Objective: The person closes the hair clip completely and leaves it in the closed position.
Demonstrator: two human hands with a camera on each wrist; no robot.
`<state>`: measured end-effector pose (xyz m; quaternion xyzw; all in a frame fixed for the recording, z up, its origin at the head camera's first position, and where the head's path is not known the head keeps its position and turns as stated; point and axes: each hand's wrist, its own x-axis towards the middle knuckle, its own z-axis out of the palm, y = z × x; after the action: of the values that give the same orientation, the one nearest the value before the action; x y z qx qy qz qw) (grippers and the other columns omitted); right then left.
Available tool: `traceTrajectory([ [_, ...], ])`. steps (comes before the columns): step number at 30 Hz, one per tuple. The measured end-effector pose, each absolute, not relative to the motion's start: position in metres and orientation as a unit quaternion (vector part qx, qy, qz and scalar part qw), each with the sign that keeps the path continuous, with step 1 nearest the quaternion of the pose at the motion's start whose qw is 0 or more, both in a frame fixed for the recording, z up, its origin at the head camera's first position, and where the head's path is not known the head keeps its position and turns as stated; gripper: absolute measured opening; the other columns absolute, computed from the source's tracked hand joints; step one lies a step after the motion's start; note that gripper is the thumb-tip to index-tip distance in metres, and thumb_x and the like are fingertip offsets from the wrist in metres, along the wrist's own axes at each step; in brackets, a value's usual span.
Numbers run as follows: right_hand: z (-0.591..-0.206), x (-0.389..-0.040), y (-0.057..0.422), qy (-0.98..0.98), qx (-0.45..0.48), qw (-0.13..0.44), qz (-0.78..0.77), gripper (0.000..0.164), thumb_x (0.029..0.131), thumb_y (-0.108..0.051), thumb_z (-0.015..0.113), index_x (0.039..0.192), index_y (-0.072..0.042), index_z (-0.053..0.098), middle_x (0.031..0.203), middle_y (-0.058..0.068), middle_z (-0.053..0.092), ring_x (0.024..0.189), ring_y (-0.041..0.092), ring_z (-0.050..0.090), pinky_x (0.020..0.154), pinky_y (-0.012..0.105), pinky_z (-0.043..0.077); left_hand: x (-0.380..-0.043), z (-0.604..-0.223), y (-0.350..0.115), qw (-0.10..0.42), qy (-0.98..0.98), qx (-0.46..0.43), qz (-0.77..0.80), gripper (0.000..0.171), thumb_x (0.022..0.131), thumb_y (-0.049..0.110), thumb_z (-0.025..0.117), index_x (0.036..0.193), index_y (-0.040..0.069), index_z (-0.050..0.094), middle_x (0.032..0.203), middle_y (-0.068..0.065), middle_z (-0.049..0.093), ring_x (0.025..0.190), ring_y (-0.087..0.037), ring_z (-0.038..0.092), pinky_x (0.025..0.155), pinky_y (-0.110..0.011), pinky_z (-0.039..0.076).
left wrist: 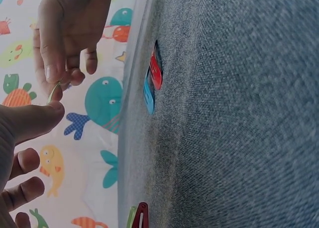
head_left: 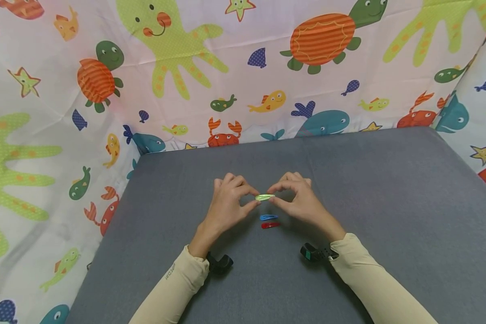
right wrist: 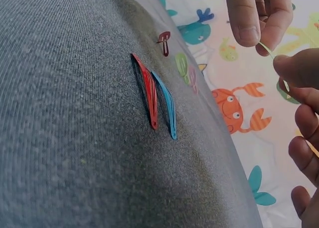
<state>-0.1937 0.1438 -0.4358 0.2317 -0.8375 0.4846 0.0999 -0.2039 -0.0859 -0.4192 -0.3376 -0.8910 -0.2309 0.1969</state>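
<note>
Raised over the grey table, a light green snap hair clip (head_left: 264, 197) is stretched level between both hands. My left hand (head_left: 229, 200) pinches one end with thumb and forefinger. The other end is pinched the same way by my right hand (head_left: 301, 200). Seen edge-on in the right wrist view, the green clip (right wrist: 267, 50) is a thin curved strip. Just nearer to me, a blue hair clip (head_left: 268, 217) and a red hair clip (head_left: 270, 225) lie side by side on the cloth.
More clips lie farther back, hidden in the head view: a dark red clip (right wrist: 165, 44), a green clip (right wrist: 182, 64) and a pink clip (right wrist: 193, 79). Grey cloth (head_left: 389, 202) covers the table. A sea-animal curtain (head_left: 243, 81) borders its back and sides.
</note>
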Motion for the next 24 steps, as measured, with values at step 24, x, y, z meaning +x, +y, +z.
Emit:
traceTrajectory([
  [24, -0.4436, -0.1982, 0.1443, -0.854, 0.259, 0.171, 0.418, 0.017, 0.074, -0.007, 0.090, 0.086, -0.014, 0.079, 0.082, 0.009, 0.063, 0.082, 0.028, 0.049, 0.084, 0.045, 0.019, -0.2051, -0.4262, -0.0852, 0.178, -0.899, -0.326, -0.230, 0.018, 0.079, 0.028, 0.089, 0.094, 0.023, 0.082, 0.086, 0.002, 0.065, 0.082, -0.015, 0.045, 0.075, -0.040, 0.025],
])
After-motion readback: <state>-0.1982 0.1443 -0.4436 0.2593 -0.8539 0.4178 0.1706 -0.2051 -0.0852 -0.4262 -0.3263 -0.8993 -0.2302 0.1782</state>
